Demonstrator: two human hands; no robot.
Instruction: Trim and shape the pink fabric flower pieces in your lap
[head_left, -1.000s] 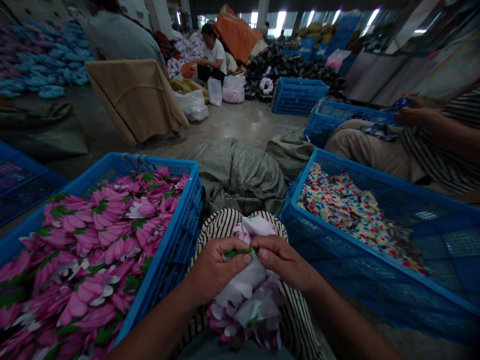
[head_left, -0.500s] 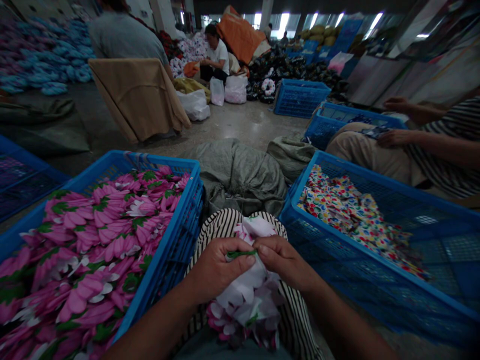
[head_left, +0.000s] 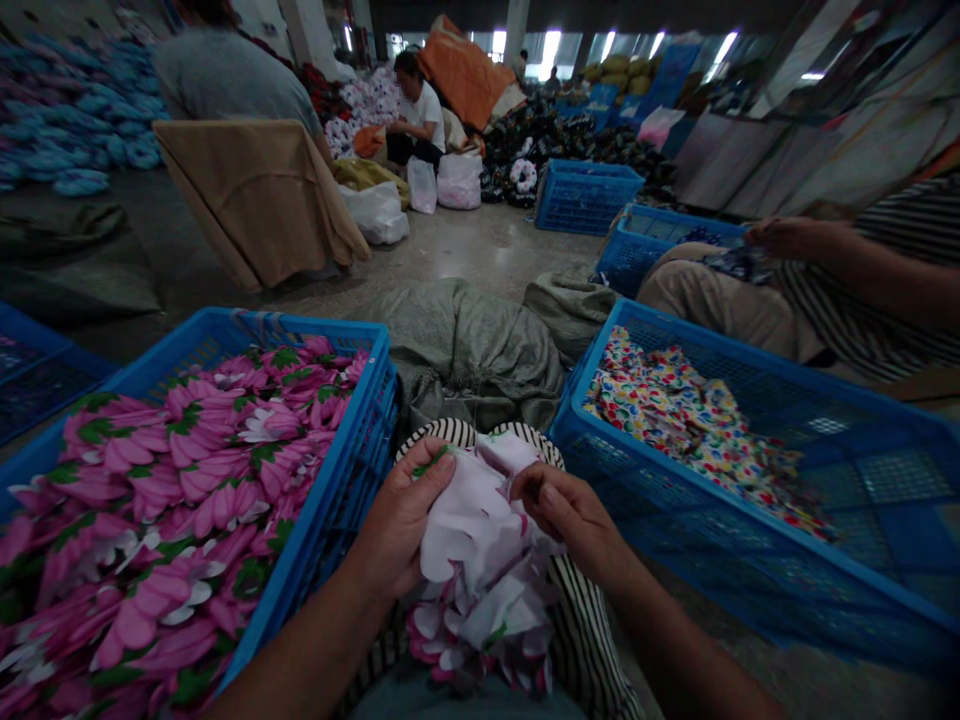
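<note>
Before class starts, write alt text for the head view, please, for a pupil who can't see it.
A person's left hand pinches pink-edged white cloth over their striped lap; the right hand is curled at the cloth, its contents unclear. The blue crate on the left holds pink pieces, the blue crate on the right patterned scraps.

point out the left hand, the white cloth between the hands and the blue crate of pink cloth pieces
Left hand (head_left: 395,520), head view: middle of the hand.
White cloth (head_left: 463,528), head view: its pale upper face.
Blue crate (head_left: 313,500), head view: its right-side rim.
</note>
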